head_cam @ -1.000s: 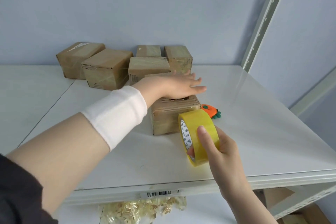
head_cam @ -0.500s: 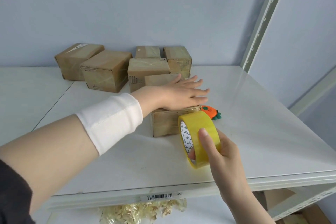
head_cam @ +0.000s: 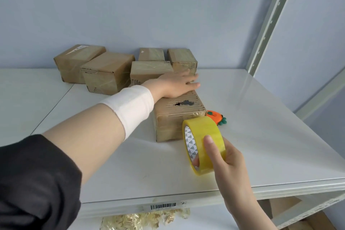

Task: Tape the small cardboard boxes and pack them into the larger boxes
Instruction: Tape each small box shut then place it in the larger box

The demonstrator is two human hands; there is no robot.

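A small cardboard box [head_cam: 177, 117] with a torn hole in its top sits on the white shelf [head_cam: 261, 136] in the middle. My left hand [head_cam: 177, 85] lies flat with straight fingers on the far end of the box's top. My right hand [head_cam: 224, 157] grips a yellow tape roll [head_cam: 203, 144], held upright right in front of the box's near right corner, thumb on the outer band and fingers inside the core.
Several taped cardboard boxes [head_cam: 108, 73] stand along the back wall. An orange carrot-shaped cutter [head_cam: 216, 116] lies right of the small box. A metal upright [head_cam: 268, 20] rises at the right. Straw-like filler [head_cam: 145, 220] shows below the shelf edge.
My left hand slid away from me along the box top, uncovering the torn hole. The tape roll stayed by the box's near corner.
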